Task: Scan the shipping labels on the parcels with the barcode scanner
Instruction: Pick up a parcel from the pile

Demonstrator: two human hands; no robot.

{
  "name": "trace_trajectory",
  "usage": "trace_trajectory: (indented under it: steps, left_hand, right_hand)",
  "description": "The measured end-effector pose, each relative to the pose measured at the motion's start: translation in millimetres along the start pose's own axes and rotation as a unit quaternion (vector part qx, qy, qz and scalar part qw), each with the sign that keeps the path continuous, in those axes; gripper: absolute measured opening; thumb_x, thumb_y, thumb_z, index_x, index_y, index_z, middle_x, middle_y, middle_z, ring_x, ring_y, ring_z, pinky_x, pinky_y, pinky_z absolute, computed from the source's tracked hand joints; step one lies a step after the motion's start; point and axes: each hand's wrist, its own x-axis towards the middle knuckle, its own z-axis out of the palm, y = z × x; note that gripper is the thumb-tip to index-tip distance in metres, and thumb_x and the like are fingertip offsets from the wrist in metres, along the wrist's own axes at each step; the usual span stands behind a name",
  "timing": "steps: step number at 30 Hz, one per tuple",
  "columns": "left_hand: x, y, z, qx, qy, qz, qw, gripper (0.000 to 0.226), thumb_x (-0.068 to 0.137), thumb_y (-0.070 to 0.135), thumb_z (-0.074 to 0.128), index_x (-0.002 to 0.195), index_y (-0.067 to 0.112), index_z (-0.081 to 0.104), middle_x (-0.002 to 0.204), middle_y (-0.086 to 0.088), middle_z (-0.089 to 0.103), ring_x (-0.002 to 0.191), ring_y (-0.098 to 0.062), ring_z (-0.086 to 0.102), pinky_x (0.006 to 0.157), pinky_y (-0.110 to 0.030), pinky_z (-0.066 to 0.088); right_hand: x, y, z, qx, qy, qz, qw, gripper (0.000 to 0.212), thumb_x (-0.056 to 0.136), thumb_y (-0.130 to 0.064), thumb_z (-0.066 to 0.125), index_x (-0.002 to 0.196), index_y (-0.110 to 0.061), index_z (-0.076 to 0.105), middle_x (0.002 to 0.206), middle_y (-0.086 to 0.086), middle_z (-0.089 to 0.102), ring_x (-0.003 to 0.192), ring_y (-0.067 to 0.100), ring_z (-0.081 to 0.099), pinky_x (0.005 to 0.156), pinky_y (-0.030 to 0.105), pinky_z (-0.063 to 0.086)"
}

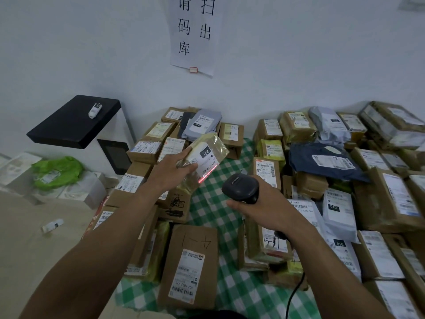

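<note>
– So, which step is in hand?
– The scan itself, I'd say. The left hand (171, 168) holds a small parcel wrapped in glossy yellowish tape (210, 139) up above the pile, with the thumb laid across its face and the fingers curled behind its edge. Its white shipping label (208, 161) faces the black handheld barcode scanner (240, 187). A thin red scan line (205, 177) falls on the label's lower edge.
– And the scanner?
– The right hand (266, 206) grips it, fingers wrapped round the handle. Whether one presses the trigger I cannot tell. Its black cable (295, 291) runs down towards the person.
– What next?
– Probably a small tilt, so the line crosses the barcode fully; the shiny tape may throw glare. Then set this parcel aside and pick another.
– Anything around?
– From the left: a flat black slab (69, 125) with a small white device (95, 110) on it, then a crumpled green plastic bag (57, 171). Brown cardboard parcels (190, 261) crowd a green-and-white checked cloth (218, 217), with a dark blue plastic mailer (322, 162) among them at the right. A white paper notice (195, 35) hangs on the wall.
– In the way?
– Only the crowding: there is little bare cloth for keeping scanned parcels apart from unscanned ones.
</note>
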Motion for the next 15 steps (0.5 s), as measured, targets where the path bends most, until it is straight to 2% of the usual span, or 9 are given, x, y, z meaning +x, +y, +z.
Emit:
trace_trajectory:
  steps: [5, 7, 9, 11, 13, 15]
  left_hand:
    - [8.9, 9.8, 10.6, -0.069, -0.023, -0.015, 0.997, 0.067, 0.101, 0.044, 0.06, 0.16, 0.039, 0.028, 0.136, 0.011, 0.052, 0.122, -0.013, 0.049, 0.099, -0.037, 0.042]
    - [15.2, 16.1, 19.7, -0.14, -0.049, -0.045, 0.988, 0.062, 0.1, 0.05, 0.059, 0.155, 0.051, 0.03, 0.142, 0.012, 0.054, 0.126, -0.017, 0.053, 0.11, -0.048, 0.042]
    - [27.8, 22.5, 34.2, -0.205, -0.068, -0.071, 0.974, 0.052, 0.098, 0.053, 0.06, 0.145, 0.059, 0.04, 0.141, 0.008, 0.06, 0.124, -0.019, 0.06, 0.111, -0.056, 0.043]
    - [46.0, 36.2, 51.4, -0.255, -0.079, -0.083, 0.96, 0.046, 0.101, 0.041, 0.06, 0.145, 0.048, 0.045, 0.133, 0.006, 0.065, 0.112, -0.016, 0.066, 0.099, -0.047, 0.053]
    - [65.5, 61.2, 67.8, -0.298, -0.096, -0.099, 0.945, 0.042, 0.103, 0.028, 0.059, 0.141, 0.04, 0.044, 0.12, 0.008, 0.066, 0.099, -0.013, 0.066, 0.078, -0.034, 0.055]
    - [90.2, 86.4, 86.9, -0.326, -0.112, -0.116, 0.932, 0.046, 0.102, 0.028, 0.061, 0.144, 0.035, 0.045, 0.117, 0.008, 0.066, 0.099, -0.017, 0.067, 0.073, -0.035, 0.054]
  right_hand:
    - [5.4, 7.8, -9.2, 0.024, 0.009, 0.012, 1.0, 0.067, 0.077, -0.058, 0.084, 0.133, -0.041, 0.051, 0.117, -0.021, 0.065, 0.104, -0.002, 0.063, 0.079, 0.019, 0.049]
    - [10.6, 13.8, -18.0, 0.04, 0.017, 0.023, 0.999, 0.066, 0.077, -0.06, 0.083, 0.132, -0.045, 0.051, 0.116, -0.021, 0.067, 0.101, 0.003, 0.067, 0.08, 0.024, 0.054]
    - [16.3, 20.1, -31.6, 0.053, 0.033, 0.028, 0.998, 0.066, 0.078, -0.06, 0.082, 0.134, -0.044, 0.053, 0.117, -0.02, 0.068, 0.1, 0.003, 0.068, 0.08, 0.026, 0.056]
    - [23.5, 25.6, -50.2, 0.074, 0.057, 0.035, 0.995, 0.061, 0.08, -0.055, 0.083, 0.133, -0.043, 0.055, 0.115, -0.018, 0.07, 0.096, 0.002, 0.068, 0.078, 0.025, 0.057]
    - [33.5, 30.9, -73.7, 0.087, 0.076, 0.046, 0.992, 0.049, 0.084, -0.048, 0.083, 0.126, -0.042, 0.059, 0.105, -0.017, 0.072, 0.081, -0.003, 0.068, 0.067, 0.02, 0.055]
    - [46.4, 37.7, -97.5, 0.084, 0.088, 0.052, 0.991, 0.041, 0.087, -0.047, 0.08, 0.122, -0.036, 0.064, 0.087, -0.013, 0.073, 0.064, -0.002, 0.067, 0.057, 0.019, 0.051]
